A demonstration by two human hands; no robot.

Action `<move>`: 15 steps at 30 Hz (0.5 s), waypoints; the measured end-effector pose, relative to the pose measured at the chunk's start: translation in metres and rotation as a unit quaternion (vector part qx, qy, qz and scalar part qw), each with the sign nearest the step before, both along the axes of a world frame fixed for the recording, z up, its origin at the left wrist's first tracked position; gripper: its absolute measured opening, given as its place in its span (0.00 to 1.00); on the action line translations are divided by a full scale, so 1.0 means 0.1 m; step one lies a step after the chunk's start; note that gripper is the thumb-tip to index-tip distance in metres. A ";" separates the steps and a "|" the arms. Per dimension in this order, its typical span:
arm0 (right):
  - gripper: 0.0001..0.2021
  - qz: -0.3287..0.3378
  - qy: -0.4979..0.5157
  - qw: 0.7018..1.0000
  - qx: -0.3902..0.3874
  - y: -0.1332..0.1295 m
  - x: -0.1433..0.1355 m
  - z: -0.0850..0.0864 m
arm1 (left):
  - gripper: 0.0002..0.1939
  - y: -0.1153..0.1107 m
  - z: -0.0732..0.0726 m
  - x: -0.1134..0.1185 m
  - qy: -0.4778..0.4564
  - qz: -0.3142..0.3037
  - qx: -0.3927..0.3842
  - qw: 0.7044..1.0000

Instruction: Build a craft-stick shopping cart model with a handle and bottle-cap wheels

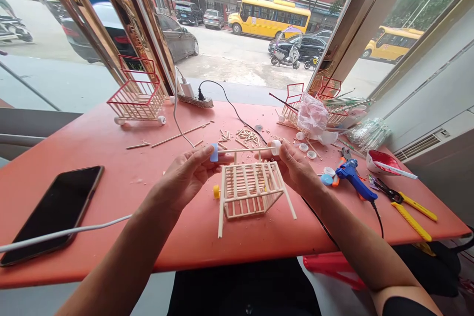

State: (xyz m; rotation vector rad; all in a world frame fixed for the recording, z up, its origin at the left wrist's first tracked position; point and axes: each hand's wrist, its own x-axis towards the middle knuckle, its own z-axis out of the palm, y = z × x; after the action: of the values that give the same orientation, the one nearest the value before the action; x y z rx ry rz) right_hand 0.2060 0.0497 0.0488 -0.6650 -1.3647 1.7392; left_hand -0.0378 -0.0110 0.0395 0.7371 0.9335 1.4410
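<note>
A small cart frame of pale wooden sticks (254,185) is at the middle of the table, between my hands. Across its far side runs a thin stick axle (244,150) with a light blue cap (214,152) on its left end and a white cap (276,147) on its right end. My left hand (190,173) pinches the blue cap between thumb and fingers. The white cap is held by my right hand (296,165). A yellow cap (217,191) sits low on the frame's left side.
On the pink table (177,237) lie a phone (55,207) at left, a blue glue gun (353,177), yellow-handled pliers (411,207) and a red bowl (385,162) at right. Cut sticks (248,137) and red-rimmed carts (137,94) are farther back, with a power strip (194,99).
</note>
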 end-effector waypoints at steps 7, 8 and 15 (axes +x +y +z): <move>0.27 -0.007 0.005 1.000 0.008 -0.01 -0.01 0.00 | 0.13 -0.01 0.00 0.01 0.009 0.010 -0.002 1.000; 0.27 -0.010 0.001 1.000 0.010 -0.01 -0.01 0.00 | 0.13 -0.01 0.00 0.02 0.009 0.010 0.002 1.000; 0.26 -0.022 0.006 1.000 0.007 0.00 -0.01 -0.05 | 0.11 -0.01 0.02 0.05 -0.007 0.011 0.018 1.000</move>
State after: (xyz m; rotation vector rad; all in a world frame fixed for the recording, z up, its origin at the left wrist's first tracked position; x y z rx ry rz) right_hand 0.2053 0.0496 0.0438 -0.6704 -1.3422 1.6946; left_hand -0.0328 -0.0125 0.0413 0.7449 0.9084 1.4838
